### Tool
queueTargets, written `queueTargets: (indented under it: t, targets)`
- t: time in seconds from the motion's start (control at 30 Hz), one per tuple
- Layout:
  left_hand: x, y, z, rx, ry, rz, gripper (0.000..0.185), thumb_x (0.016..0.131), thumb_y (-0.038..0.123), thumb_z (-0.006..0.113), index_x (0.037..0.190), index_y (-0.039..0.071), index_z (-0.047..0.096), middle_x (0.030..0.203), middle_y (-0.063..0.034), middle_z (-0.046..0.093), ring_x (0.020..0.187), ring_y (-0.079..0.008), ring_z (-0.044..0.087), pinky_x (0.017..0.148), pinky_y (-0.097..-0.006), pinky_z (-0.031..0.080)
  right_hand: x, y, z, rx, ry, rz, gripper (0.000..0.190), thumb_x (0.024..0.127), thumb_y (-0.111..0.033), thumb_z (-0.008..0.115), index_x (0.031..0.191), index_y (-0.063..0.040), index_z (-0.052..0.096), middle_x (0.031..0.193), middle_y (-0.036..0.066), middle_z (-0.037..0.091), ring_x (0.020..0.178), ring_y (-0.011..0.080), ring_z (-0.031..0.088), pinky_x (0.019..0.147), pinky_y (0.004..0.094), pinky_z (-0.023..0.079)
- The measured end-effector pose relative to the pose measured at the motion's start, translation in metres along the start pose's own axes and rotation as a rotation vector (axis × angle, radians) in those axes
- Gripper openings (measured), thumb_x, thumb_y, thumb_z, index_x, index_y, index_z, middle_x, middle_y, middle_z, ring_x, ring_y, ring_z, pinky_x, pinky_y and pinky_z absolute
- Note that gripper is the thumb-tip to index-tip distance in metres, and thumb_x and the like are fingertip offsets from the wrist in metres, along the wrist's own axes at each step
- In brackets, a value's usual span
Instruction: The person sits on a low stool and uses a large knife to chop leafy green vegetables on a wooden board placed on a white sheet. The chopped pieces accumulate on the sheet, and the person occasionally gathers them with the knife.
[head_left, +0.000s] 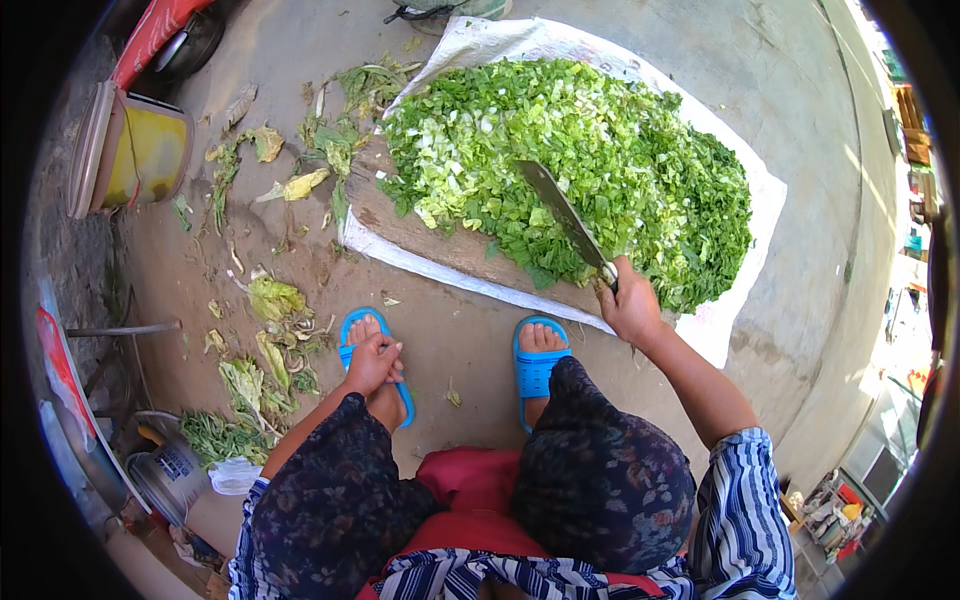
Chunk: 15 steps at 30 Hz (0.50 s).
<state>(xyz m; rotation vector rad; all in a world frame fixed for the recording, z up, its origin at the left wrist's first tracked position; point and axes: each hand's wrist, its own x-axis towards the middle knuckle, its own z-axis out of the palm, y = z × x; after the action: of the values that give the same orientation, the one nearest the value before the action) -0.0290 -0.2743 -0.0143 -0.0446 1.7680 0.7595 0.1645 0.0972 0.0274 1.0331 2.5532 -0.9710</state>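
My right hand (636, 304) grips the handle of a cleaver (556, 201). The blade points up and to the left, over a wide heap of chopped leafy greens (615, 142). Pale stem pieces lie mostly toward the heap's left, darker leaf toward its right. Under the greens is a wooden board (420, 232), its left part bare, resting on a white woven sheet (757, 202). My left hand (375, 363) rests near my left knee, above a blue slipper, its fingers curled. I see nothing held in it.
Discarded leaves (277, 300) litter the concrete floor on the left. A plastic bucket (150, 150) lies tipped by the wall, with a dark pan (191, 46) beyond it. Another bucket (169, 476) and cut greens (221, 436) sit lower left. Blue slippers (536, 364) are on my feet.
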Motion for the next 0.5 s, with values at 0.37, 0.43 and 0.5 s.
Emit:
queueTargets:
  t: [0.37, 0.43, 0.5]
  targets:
    - [0.000, -0.003, 0.001, -0.040, 0.002, -0.021, 0.016, 0.090, 0.018, 0.052, 0.095, 0.002, 0.050, 0.064, -0.0060, 0.059, 0.047, -0.0136, 0.059, 0.038, -0.0208, 0.043, -0.017, 0.002, 0.000, 0.036, 0.025, -0.109, 0.025, 0.079, -0.019, 0.055, 0.090, -0.002, 0.041, 0.068, 0.023, 0.059, 0.064, 0.0424, 0.058, 0.060, 0.0493, 0.047]
    - [0.000, -0.001, 0.000, -0.021, 0.011, -0.026, 0.016, 0.090, 0.018, 0.052, 0.095, 0.003, 0.050, 0.064, -0.0061, 0.059, 0.047, -0.0136, 0.059, 0.039, -0.0207, 0.043, -0.024, 0.004, 0.005, -0.029, -0.070, -0.146, 0.026, 0.078, -0.021, 0.057, 0.089, -0.003, 0.042, 0.068, 0.022, 0.059, 0.064, 0.0408, 0.058, 0.058, 0.0474, 0.047]
    - [0.000, -0.001, -0.001, -0.039, 0.012, -0.018, 0.016, 0.090, 0.018, 0.053, 0.092, 0.002, 0.052, 0.064, -0.0061, 0.059, 0.047, -0.0130, 0.058, 0.039, -0.0206, 0.043, -0.020, 0.007, 0.011, -0.141, -0.141, -0.313, 0.027, 0.078, -0.023, 0.057, 0.089, -0.003, 0.042, 0.068, 0.021, 0.059, 0.065, 0.0397, 0.059, 0.058, 0.0466, 0.047]
